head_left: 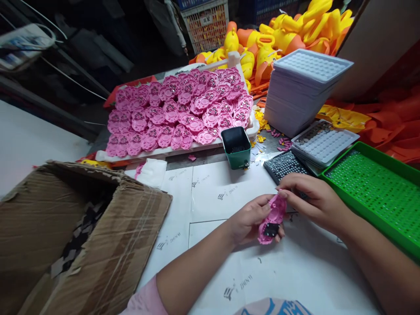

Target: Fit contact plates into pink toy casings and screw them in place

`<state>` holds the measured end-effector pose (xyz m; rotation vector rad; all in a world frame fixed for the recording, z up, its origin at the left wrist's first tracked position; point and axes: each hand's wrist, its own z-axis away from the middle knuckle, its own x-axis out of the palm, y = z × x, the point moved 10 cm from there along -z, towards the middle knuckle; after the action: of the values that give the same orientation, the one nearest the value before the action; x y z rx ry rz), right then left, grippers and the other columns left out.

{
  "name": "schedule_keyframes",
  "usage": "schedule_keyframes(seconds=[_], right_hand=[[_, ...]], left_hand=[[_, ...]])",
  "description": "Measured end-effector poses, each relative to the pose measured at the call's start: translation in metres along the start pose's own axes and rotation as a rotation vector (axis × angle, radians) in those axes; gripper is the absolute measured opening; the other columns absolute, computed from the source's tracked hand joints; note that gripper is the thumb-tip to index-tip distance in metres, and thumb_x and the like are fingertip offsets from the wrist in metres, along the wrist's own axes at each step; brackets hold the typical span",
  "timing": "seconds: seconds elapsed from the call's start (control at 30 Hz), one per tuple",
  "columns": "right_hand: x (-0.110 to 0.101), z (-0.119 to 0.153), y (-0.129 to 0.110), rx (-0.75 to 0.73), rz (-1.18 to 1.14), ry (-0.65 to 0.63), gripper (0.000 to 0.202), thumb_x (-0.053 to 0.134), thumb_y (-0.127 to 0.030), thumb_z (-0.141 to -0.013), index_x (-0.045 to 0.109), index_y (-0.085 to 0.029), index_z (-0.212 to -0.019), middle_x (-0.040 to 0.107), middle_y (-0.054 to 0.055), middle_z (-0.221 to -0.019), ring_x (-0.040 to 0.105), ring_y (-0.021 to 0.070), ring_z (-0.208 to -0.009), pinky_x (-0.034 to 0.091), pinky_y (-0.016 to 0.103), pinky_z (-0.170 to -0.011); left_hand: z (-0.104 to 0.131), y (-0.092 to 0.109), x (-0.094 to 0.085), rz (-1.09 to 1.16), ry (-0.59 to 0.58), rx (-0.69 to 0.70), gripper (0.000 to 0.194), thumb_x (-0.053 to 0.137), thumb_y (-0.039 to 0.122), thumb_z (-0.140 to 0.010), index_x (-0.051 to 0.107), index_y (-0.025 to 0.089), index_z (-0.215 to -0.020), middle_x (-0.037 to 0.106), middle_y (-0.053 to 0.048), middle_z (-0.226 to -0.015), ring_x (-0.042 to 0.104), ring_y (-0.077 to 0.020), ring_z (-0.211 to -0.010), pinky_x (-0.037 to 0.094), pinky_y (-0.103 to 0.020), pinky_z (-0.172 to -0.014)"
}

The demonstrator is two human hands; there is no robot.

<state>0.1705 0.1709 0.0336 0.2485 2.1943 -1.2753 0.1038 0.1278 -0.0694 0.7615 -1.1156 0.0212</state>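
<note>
A pink plastic piece (pixel 277 209) with a scalloped edge rests in my left hand (pixel 251 218), whose fingers are wrapped round it. A small black part (pixel 271 229) sits in its lower end. My right hand (pixel 303 197) is closed in a pinch at the top end of the piece; whatever is between the fingertips is too small to tell. Beyond my right hand lies a black perforated tray (pixel 284 165), partly hidden by that hand. A green box with a dark inside (pixel 236 151) stands farther back, holding small dark bits.
A white tray (pixel 157 153) bears rows of pink pieces at the back. An open cardboard box (pixel 144 218) stands at left. At right are a green tray (pixel 377 183), a smaller white tray (pixel 341 146) and a tall stack of white trays (pixel 288 100). Yellow toys (pixel 278 39) lie behind.
</note>
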Motion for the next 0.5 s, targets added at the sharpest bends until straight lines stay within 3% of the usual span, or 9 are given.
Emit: schedule_keyframes(seconds=[0.17, 0.5], right_hand=[[0.003, 0.005, -0.004, -0.072, 0.038, -0.012, 0.012, 0.054, -0.016, -0.088, 0.059, -0.021, -0.097, 0.063, 0.003, -0.085, 0.06, 0.0106, -0.076, 0.05, 0.02, -0.066], [0.014, 0.004, -0.005, -0.055, -0.06, -0.135, 0.014, 0.045, -0.014, -0.092, 0.056, -0.023, -0.093, 0.057, 0.0, -0.083, 0.057, 0.0078, -0.077, 0.048, 0.016, -0.069]], left_hand=[[-0.002, -0.002, 0.001, 0.069, -0.011, -0.006, 0.049, 0.076, 0.046, -0.07, 0.057, 0.016, -0.104, 0.063, -0.008, -0.089, 0.066, -0.0166, -0.063, 0.053, -0.025, -0.054], [-0.003, -0.003, -0.001, 0.068, -0.062, 0.004, 0.053, 0.078, 0.044, -0.068, 0.059, 0.013, -0.107, 0.062, -0.008, -0.088, 0.064, -0.0156, -0.061, 0.049, -0.025, -0.05]])
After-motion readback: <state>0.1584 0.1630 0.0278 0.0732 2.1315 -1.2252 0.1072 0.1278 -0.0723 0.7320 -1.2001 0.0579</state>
